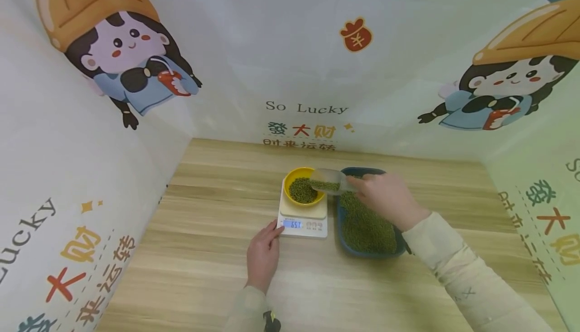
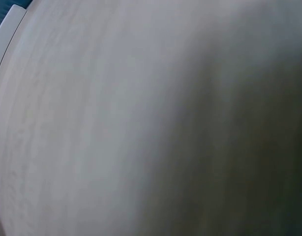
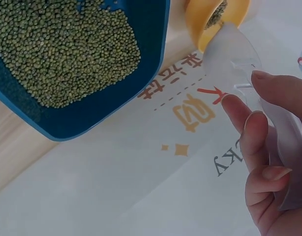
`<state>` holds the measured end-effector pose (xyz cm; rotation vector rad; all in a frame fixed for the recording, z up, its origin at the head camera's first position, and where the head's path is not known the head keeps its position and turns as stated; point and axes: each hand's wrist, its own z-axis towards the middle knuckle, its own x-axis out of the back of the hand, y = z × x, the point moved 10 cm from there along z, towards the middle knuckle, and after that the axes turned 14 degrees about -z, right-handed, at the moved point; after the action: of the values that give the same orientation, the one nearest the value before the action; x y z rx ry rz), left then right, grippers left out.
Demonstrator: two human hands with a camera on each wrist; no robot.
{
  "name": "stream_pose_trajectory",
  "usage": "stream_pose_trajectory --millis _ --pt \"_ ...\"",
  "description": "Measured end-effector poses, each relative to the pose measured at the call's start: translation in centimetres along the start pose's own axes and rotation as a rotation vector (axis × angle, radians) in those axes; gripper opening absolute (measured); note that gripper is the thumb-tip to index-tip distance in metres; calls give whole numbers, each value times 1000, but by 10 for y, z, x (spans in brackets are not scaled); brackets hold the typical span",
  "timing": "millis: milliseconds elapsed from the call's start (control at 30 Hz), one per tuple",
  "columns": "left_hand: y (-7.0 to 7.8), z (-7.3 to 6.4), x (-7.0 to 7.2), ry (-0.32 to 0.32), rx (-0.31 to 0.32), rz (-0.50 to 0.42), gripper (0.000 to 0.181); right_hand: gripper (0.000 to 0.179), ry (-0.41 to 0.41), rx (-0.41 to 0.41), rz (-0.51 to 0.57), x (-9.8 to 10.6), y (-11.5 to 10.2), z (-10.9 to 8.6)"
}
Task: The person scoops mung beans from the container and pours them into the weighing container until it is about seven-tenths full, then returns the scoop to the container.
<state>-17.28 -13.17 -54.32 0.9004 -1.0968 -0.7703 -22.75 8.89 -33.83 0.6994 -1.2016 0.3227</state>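
My right hand [image 1: 385,196] grips the handle of a clear plastic scoop [image 1: 328,178] with some green mung beans in it. The scoop's lip [image 3: 225,37] is at the right side of a yellow bowl [image 1: 290,194], which holds a heap of mung beans [image 1: 302,191]. Under the bowl is a white kitchen scale [image 1: 294,212] with a lit display [image 1: 292,224]. My left hand [image 1: 264,256] touches the scale's front left corner with its fingertips. In the left wrist view that hand is hidden; only an edge of the scale [image 2: 6,39] shows.
To the right of the scale stands a blue tub [image 3: 161,49] with many mung beans [image 3: 67,54], partly beneath my right forearm. The wood-grain table [image 1: 204,221] meets printed cloth walls [image 1: 235,70] at the back and both sides.
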Motion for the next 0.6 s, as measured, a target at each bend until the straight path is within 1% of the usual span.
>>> stream_pose_trajectory --millis 133,367,600 --pt "-2 0 0 6 -5 2 29 39 21 1 -3 5 -4 0" --pt "-4 -1 0 10 11 -3 29 37 51 7 3 9 -10 1" --pt "-3 -1 -1 11 -5 -3 30 37 57 3 -3 8 -9 1"
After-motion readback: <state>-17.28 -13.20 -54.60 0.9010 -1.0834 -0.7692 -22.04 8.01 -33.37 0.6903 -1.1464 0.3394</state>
